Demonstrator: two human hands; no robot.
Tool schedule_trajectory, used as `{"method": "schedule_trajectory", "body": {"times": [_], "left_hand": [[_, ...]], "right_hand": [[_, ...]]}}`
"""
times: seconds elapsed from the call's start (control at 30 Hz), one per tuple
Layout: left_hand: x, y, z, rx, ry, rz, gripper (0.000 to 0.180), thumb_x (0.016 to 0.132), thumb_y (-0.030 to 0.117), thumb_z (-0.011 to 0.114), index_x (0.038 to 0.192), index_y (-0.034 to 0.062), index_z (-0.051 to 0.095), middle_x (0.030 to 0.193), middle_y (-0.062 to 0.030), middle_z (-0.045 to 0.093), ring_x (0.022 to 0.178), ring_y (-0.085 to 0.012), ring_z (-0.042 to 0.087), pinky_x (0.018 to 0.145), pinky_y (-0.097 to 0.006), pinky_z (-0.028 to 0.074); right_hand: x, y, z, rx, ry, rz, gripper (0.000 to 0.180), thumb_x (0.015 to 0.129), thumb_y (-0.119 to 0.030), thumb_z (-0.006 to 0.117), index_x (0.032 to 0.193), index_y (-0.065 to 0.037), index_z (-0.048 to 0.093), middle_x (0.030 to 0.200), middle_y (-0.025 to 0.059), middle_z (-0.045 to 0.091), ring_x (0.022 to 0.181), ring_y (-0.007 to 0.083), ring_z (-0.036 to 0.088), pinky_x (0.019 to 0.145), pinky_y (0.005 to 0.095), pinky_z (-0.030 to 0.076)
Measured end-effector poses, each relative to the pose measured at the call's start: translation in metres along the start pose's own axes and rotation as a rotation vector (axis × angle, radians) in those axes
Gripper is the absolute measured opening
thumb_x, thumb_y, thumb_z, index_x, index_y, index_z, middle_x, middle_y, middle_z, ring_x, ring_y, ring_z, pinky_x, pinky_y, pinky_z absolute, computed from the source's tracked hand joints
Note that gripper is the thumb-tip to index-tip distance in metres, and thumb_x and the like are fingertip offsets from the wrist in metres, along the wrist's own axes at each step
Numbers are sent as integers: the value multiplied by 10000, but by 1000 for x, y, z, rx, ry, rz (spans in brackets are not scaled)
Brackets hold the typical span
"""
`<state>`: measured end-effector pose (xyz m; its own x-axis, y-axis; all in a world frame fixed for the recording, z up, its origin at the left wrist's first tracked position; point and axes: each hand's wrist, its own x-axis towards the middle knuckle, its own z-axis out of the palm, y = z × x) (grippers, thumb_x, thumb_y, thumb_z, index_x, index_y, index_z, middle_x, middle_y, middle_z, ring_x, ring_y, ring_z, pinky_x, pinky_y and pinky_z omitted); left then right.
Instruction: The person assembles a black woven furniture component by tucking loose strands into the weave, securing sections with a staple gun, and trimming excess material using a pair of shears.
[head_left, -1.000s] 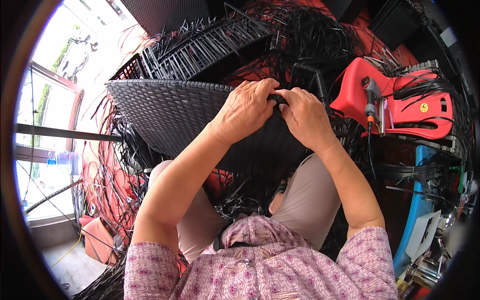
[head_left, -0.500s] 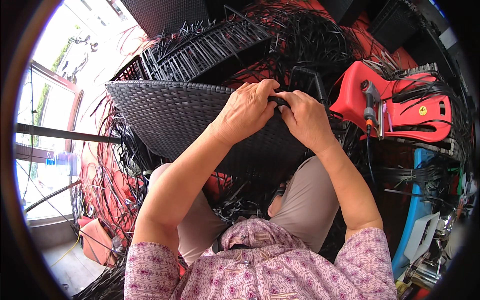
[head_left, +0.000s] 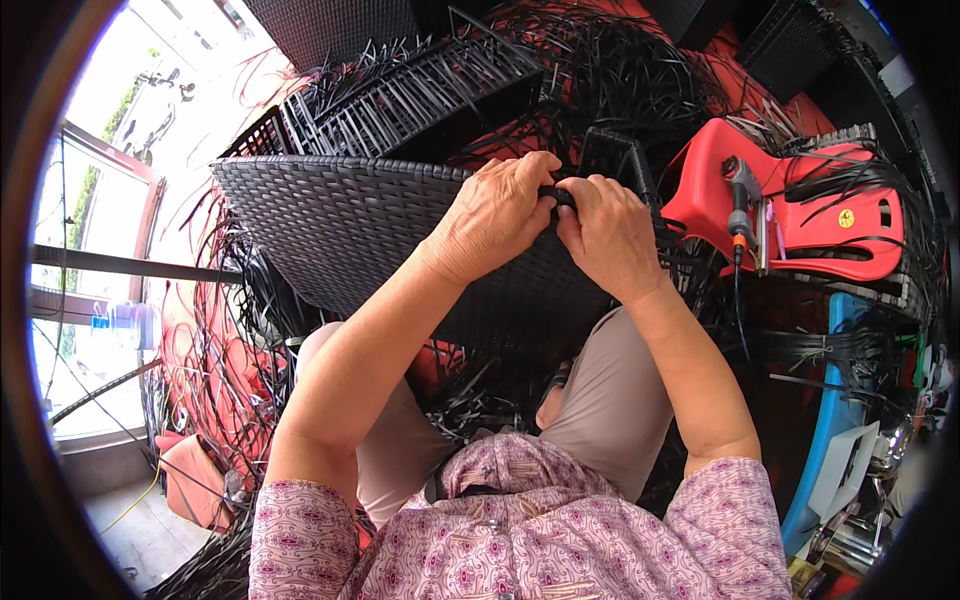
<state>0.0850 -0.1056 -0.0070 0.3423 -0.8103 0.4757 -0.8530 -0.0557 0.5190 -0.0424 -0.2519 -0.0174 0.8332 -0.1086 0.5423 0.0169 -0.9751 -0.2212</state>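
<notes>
Dark woven wicker panel (head_left: 380, 230), long axis left-right: black plastic strand (head_left: 560, 193) at its upper rim, pinched between left hand (head_left: 500, 215) and right hand (head_left: 610, 235), both closed.

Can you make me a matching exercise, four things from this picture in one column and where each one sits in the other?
1. woven black panel
2. red plastic stool
3. left hand
4. half-woven frame

a. right of both hands
b. on the panel's top edge
c. across the person's lap
d. behind the panel, strands sticking out

Pairs: 1-c, 2-a, 3-b, 4-d
</notes>
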Motion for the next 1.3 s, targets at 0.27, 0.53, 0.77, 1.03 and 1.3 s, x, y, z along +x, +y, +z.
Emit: {"method": "schedule_trajectory", "body": {"times": [0.27,0.53,0.77,1.03,1.3], "left_hand": [[-2,-1,0,-1,4,5,404,857,59,714,1225,5,556,1066,-151,715,1052,-329,700,938,-429,532],[-3,-1,1,44,20,41,395,858,50,713,1215,-1,552,1074,-153,707,1035,-338,690,930,-433,528],[-1,1,0,18,12,12,373,868,54,704,1205,0,553,1072,-154,706,1053,-337,688,947,-436,521],[-1,1,0,5,9,-15,362,868,67,711,1191,3,563,1075,-152,720,1064,-334,695,960,-434,523],[0,3,-10,-74,-40,-81,362,857,78,710,1195,22,591,1123,-137,734,1084,-333,693,982,-425,515]], "right_hand": [[-2,-2,4,-31,28,6,222,847,-125,713,1031,-52,613,887,98,633,838,292,646,750,429,512],[0,7,0,45,-33,-15,248,871,-128,720,1091,-50,636,921,107,658,871,299,672,796,419,554],[2,4,-2,36,-29,-6,226,875,-120,711,1076,-42,645,925,117,674,870,300,686,804,414,566],[2,3,1,31,-13,2,227,850,-114,715,1050,-34,643,889,120,667,841,301,685,784,418,565],[0,0,3,19,24,10,210,838,-120,706,1013,-29,634,866,121,657,818,307,678,753,433,554]]}}
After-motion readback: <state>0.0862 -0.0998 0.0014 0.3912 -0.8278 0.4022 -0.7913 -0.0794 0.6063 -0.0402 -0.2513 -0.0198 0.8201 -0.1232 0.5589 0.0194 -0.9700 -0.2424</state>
